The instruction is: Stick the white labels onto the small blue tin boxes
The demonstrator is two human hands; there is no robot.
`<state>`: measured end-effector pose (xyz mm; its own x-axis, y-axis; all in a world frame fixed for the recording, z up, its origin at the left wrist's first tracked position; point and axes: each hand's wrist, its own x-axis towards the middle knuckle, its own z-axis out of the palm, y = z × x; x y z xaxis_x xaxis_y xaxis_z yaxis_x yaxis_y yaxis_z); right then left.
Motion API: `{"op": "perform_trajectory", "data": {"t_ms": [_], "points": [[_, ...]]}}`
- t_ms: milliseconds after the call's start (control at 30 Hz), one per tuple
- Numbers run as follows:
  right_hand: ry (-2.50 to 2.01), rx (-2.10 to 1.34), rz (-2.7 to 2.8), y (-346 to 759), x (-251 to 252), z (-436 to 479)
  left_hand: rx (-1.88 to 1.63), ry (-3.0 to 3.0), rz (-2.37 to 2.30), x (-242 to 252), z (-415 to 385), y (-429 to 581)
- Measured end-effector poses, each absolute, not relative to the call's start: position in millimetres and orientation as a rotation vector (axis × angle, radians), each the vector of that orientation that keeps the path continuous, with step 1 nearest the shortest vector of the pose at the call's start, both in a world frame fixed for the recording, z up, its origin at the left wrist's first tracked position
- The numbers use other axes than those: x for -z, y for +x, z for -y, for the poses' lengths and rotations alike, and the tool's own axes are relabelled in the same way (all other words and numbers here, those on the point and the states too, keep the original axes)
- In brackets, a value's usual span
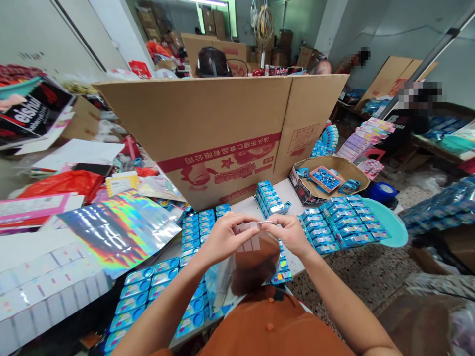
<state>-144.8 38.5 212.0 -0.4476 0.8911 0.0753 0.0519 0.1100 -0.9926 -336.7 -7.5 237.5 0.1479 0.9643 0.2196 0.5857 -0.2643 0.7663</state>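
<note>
As my left hand (222,238) and right hand (289,235) pinch the rim of the clear plastic bag (243,269), a taut, level edge matters most.

We see a white-topped work table (285,193) crowded with rows of small blue rectangular packets (343,222), a tall brown corrugated cardboard carton (218,138) (red print across its side) and a shallow brown cardboard tray (330,170) at the far end.
</note>
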Motion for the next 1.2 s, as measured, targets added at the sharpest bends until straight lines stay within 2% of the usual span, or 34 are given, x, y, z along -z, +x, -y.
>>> {"op": "perform_trajectory", "data": {"t_ms": [133, 233, 367, 467, 533, 800, 1200], "points": [[-0.968, -1.644, 1.464, -148, -206, -30, -0.952, 1.760, -1.448, -235, 8, -335], [-1.001, -1.637, 1.464, -148, -205, -26, -0.951, 1.708, -1.422, -230, 8, -333], [-1.038, -1.085, 1.721, -145, -210, -24, -0.987, 1.754, -1.436, -227, 14, -332], [-0.857, -0.630, 1.979, -142, -216, -23, -0.990, 1.791, -1.437, -228, 20, -334], [-0.751, -0.472, 2.111, -141, -219, -21, -0.997, 1.808, -1.445, -227, 24, -335], [-0.763, -0.492, 2.191, -144, -226, -3, -1.037, 1.893, -1.446, -228, 44, -333], [-0.651, -0.212, 2.211, -153, -224, 20, -1.093, 1.930, -1.499, -233, 67, -340]]}}
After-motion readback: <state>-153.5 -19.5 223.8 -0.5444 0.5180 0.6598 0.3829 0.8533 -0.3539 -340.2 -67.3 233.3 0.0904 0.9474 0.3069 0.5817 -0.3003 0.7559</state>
